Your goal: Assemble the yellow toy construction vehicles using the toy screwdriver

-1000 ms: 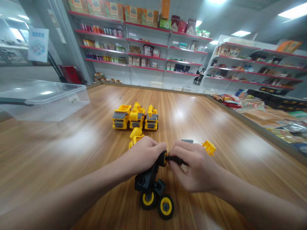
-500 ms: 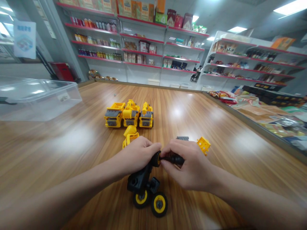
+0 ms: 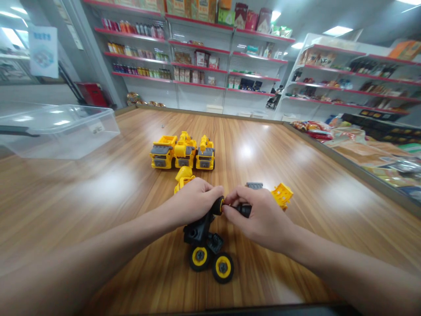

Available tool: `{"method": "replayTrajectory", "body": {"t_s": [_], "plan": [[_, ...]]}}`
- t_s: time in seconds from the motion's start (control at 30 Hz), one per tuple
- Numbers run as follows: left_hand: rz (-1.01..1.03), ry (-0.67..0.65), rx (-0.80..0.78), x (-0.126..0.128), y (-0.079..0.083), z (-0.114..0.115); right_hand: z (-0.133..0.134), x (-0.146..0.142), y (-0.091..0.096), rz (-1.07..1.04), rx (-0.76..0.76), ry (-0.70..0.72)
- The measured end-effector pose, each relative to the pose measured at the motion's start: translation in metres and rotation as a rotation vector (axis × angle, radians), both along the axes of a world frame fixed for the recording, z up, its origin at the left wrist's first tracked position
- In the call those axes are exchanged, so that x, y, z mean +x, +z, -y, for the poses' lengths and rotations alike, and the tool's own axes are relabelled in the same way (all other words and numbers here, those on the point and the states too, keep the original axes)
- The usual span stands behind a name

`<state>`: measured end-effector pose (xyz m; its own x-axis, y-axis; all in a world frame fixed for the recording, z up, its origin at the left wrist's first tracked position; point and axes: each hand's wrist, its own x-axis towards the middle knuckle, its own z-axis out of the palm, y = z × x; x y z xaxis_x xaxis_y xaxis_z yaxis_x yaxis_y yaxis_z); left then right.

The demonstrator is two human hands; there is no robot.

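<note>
My left hand (image 3: 197,197) is closed around the front of a black toy truck chassis (image 3: 198,230), near a black wheel (image 3: 218,205) with a yellow hub. In my right hand (image 3: 259,215) is a black screwdriver (image 3: 244,210), its tip against that wheel's hub. Two more yellow-hubbed wheels, one at the chassis (image 3: 199,258) and a lower one (image 3: 222,267), face me near the table's front. Just behind my left hand lie a yellow cab piece and a yellow mixer drum (image 3: 184,173), partly covered by the hand.
Three yellow toy trucks (image 3: 183,151) stand in a row farther back. Right of centre lie a grey part (image 3: 254,185) and a yellow part (image 3: 283,195). A clear plastic bin (image 3: 66,140) is at the left. Packaged goods (image 3: 368,149) line the right side; stocked shelves rise behind.
The camera view has shifted slightly, so everything sits a little higher and to the right. Both hands keep their hold, with the screwdriver still at the wheel.
</note>
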<state>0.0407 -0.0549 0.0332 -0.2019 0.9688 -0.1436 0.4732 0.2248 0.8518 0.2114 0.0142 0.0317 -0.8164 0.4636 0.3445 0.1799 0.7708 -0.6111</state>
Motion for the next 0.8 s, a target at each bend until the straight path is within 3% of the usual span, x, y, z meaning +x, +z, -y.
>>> {"method": "replayTrajectory", "body": {"t_s": [0.13, 0.23, 0.3, 0.43, 0.5, 0.57, 0.7, 0.8], "plan": [[-0.047, -0.017, 0.042, -0.001, 0.000, 0.001, 0.002, 0.001, 0.002, 0.030, 0.059, 0.005], [-0.077, -0.036, 0.083, -0.001, 0.001, 0.003, 0.003, 0.002, 0.004, 0.036, 0.007, 0.012], [-0.124, -0.053, 0.139, -0.001, 0.002, 0.004, 0.003, 0.002, 0.004, 0.054, -0.123, 0.016], [-0.287, -0.076, 0.261, 0.000, 0.006, 0.006, 0.001, -0.002, 0.000, 0.090, -0.571, 0.072], [-0.337, -0.076, 0.284, 0.000, 0.008, 0.007, 0.001, -0.003, -0.002, 0.100, -0.709, 0.094], [-0.355, -0.081, 0.291, 0.000, 0.007, 0.007, 0.002, -0.003, -0.003, 0.093, -0.621, 0.076], [-0.369, -0.071, 0.294, 0.001, 0.005, 0.008, 0.007, 0.002, 0.000, 0.044, -0.134, 0.016], [-0.377, -0.071, 0.296, 0.004, 0.006, 0.010, 0.010, 0.004, 0.003, 0.040, 0.002, 0.055]]}}
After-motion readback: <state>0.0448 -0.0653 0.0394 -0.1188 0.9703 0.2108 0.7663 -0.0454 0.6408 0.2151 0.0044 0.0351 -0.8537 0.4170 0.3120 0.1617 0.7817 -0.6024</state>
